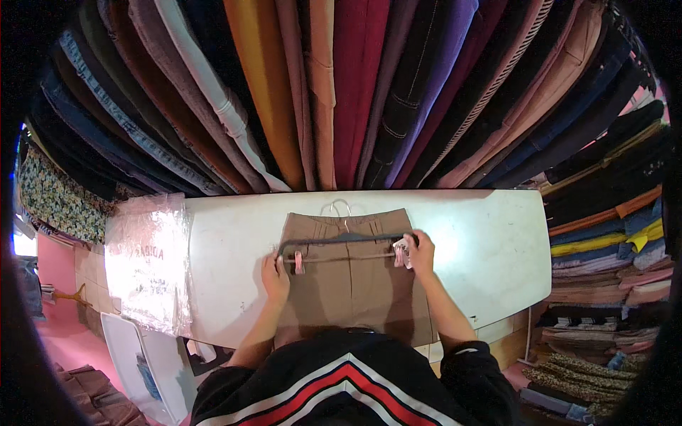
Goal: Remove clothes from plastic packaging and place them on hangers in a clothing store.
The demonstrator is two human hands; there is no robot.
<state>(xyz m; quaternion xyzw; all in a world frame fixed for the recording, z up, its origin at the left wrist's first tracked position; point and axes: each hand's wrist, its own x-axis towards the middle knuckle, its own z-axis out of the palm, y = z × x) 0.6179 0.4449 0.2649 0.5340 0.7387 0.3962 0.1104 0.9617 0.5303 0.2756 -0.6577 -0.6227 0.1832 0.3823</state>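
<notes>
A brown bottom garment (330,298), a skirt or trousers, lies flat on a white table (229,261) with its gathered waistband (373,217) away from me. Over its upper part I hold a clip hanger (349,237) with a dark top bar, a thin lower rod and a metal hook. My left hand (276,279) grips the left end of the hanger. At the right end, my right hand (422,254) has hold of it beside a white tag (403,250). Two pinkish clips, the left clip (299,262) and the right clip (398,256), sit on the rod.
Clear plastic bags (152,261) with printing lie on the table's left end. A row of hanging trousers (359,96) lines the far edge. Folded clothes (602,287) are stacked at the right. A white plastic container (125,351) and brown garments (96,396) are low at left.
</notes>
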